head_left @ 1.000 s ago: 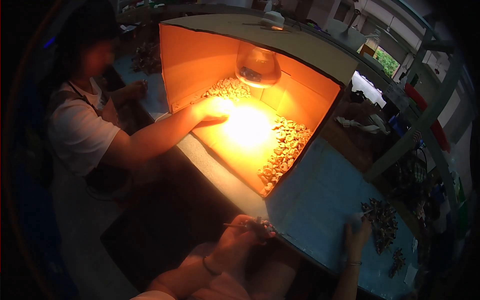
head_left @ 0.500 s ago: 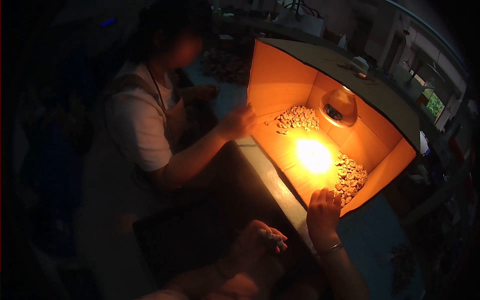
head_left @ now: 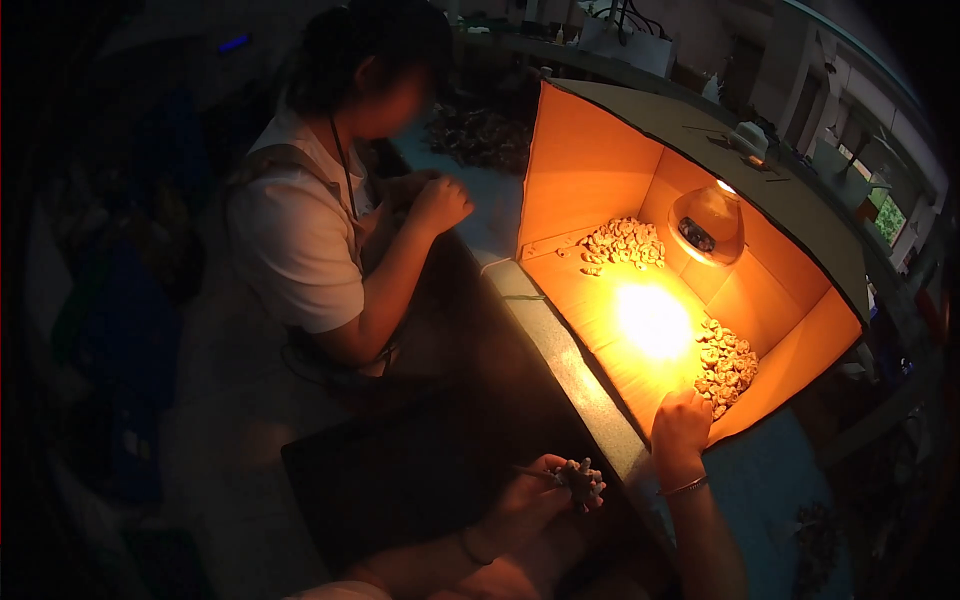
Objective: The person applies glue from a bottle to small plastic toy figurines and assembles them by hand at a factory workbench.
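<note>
At the lower centre, my left hand point(head_left: 525, 512) is closed round a small knobbly cluster point(head_left: 583, 486) with pale, rounded tips and a dark middle; a thin stick-like part crosses the fingers. Farther right, my right hand point(head_left: 683, 428), with a bracelet at its wrist, reaches over the near edge of an open cardboard box point(head_left: 575, 130). Its bent fingers press together at the near end of a pile of small, pale, curled pieces point(head_left: 728, 368). What lies between those fingertips is hidden. A second pile of similar pieces point(head_left: 625, 243) lies at the box's far left.
A lit bulb point(head_left: 707, 228) hangs inside the box, with a bright glare beneath it. A co-worker point(head_left: 310, 230) sits at the left with hands raised near the table edge point(head_left: 560, 350). Dark clumps point(head_left: 480, 135) lie on a blue surface point(head_left: 770, 480) beyond.
My left hand has turned, bringing the knobbly cluster into fuller view. My right fingers have bent down at the pile. The co-worker's hand has drawn back from the box. The whole view has shifted slightly.
</note>
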A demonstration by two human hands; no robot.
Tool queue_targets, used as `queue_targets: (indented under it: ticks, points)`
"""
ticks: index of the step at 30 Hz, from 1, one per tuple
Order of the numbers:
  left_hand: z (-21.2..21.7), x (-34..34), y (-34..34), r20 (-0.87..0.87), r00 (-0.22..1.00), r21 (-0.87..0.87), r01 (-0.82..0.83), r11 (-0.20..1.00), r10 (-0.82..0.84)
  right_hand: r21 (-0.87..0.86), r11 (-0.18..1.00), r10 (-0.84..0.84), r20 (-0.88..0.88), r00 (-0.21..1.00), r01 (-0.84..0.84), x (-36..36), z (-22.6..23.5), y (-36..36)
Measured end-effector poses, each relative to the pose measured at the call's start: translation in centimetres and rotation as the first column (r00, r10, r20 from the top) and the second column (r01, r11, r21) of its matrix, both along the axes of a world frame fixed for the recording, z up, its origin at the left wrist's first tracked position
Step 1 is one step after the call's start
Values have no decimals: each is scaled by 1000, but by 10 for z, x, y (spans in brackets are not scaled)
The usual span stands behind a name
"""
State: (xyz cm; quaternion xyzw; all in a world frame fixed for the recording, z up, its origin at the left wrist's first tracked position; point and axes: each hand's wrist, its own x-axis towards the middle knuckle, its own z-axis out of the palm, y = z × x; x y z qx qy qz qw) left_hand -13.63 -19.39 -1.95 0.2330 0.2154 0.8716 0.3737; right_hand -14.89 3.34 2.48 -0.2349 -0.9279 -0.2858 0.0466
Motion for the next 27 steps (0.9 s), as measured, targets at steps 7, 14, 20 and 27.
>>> queue_targets:
  ticks: [7, 14, 20, 27]
  points:
    - [14, 6, 12, 71, 997, -51, 6, 999, -2, -296, 697, 371, -631, 681, -653, 65, 54, -52]
    - [27, 36, 42, -88, 960, -97, 256, 962, -264, -608, 175, -301, -782, 546, -774, 154, 56, -46]
    - [30, 70, 70, -96, 878, -232, 438, 869, -468, -597, 362, -122, -792, 598, -716, 213, 52, -29]
    - [35, 90, 81, -22, 813, -251, 559, 790, -582, -528, 168, -153, -848, 507, -833, 239, 37, -12]
